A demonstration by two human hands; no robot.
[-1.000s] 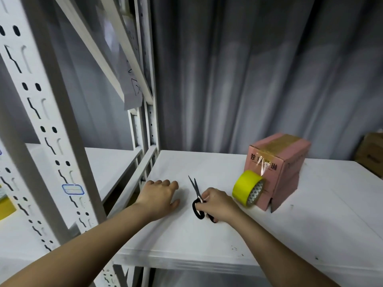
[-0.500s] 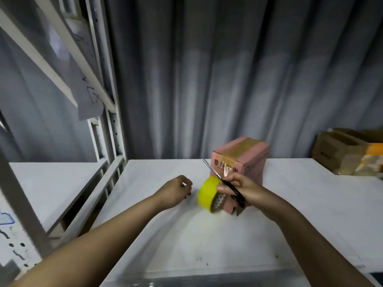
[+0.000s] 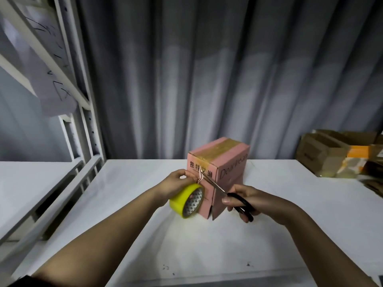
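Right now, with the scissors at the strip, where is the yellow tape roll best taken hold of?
Probably across the outer band of the yellow tape roll, coming from the left. It stands on edge against the pink box, which blocks its right side, where the scissors in the right hand also work. The left hand pinches the strip just above it.

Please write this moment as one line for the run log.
left grip: pinches tape strip by yellow tape roll | right grip: holds black scissors, blades at strip | pink box: upright on white table
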